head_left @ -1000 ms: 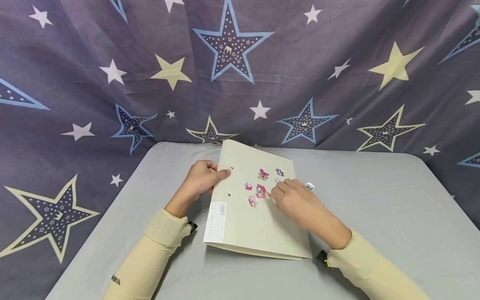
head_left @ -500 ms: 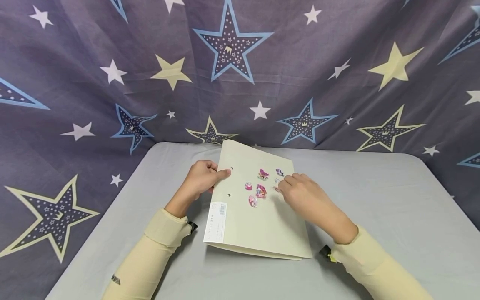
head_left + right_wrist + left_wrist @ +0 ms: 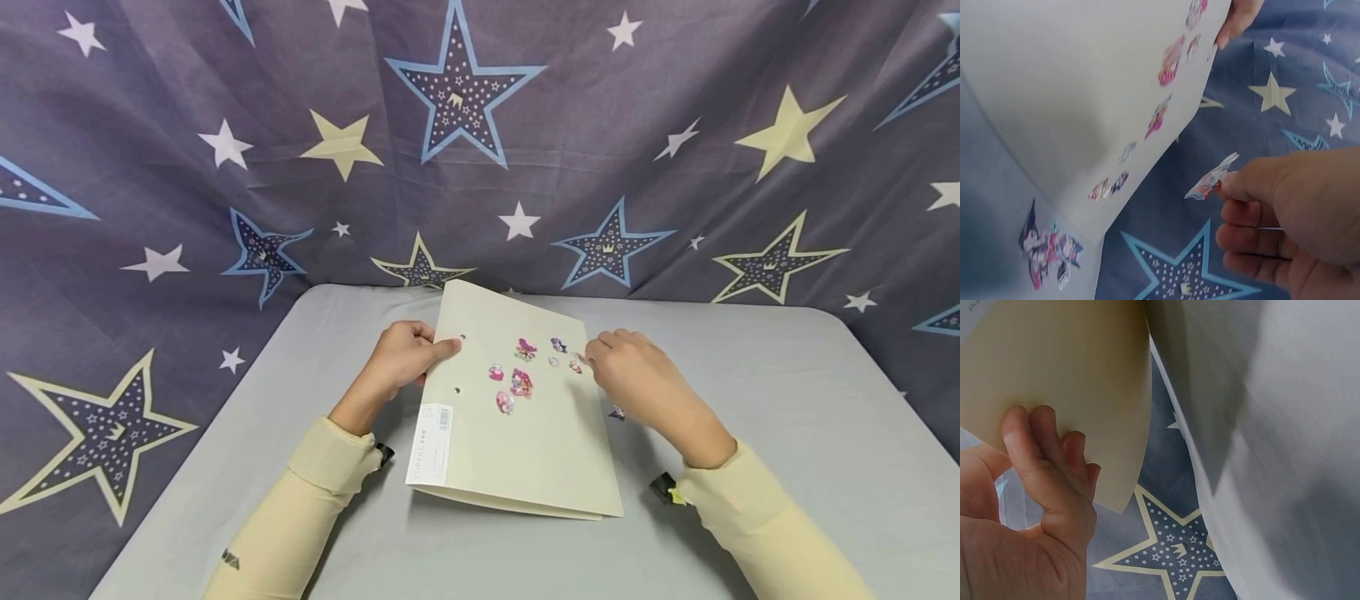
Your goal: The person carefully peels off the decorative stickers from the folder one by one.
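A cream clip file folder (image 3: 525, 450) stands tilted on the table, with several small pink and purple cartoon stickers (image 3: 522, 382) on its cover. My left hand (image 3: 405, 354) grips the folder's left edge, thumb on the cover; in the left wrist view its fingers (image 3: 1054, 456) lie against the other side. My right hand (image 3: 637, 379) is beside the folder's right edge. Between thumb and forefinger it pinches a small clear-edged sticker (image 3: 1211, 179), plainest in the right wrist view, held apart from the cover.
Loose dark-and-pink stickers (image 3: 1047, 250) lie on the grey-covered table (image 3: 787, 417) right of the folder, partly hidden by my right hand in the head view. A white barcode label (image 3: 431, 446) marks the folder's lower left. A star-patterned curtain (image 3: 465, 192) hangs behind.
My right hand has moved right and slightly away from me, from the middle of the cover to its right edge, uncovering a sticker there. My left hand and the folder have stayed in place.
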